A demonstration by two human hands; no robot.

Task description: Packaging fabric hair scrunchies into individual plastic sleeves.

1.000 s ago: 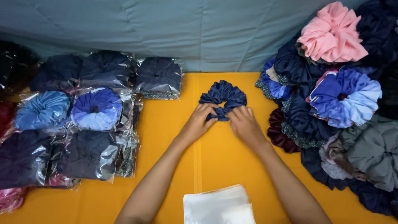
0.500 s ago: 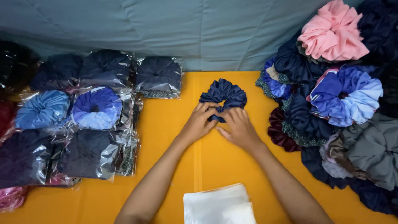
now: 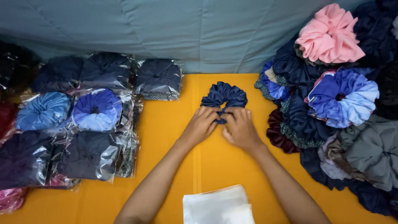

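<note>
Head view: both hands have drawn closer together than before, left hand (image 3: 202,124) and right hand (image 3: 240,127) each with a closed grip pinching the navy scrunchie (image 3: 224,96), which lies on the orange bench (image 3: 166,137) at their 12 o'clock.

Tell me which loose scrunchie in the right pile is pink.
The pink scrunchie on top of the pile's far end. The others there are navy, blue-white, maroon or grey.
</note>
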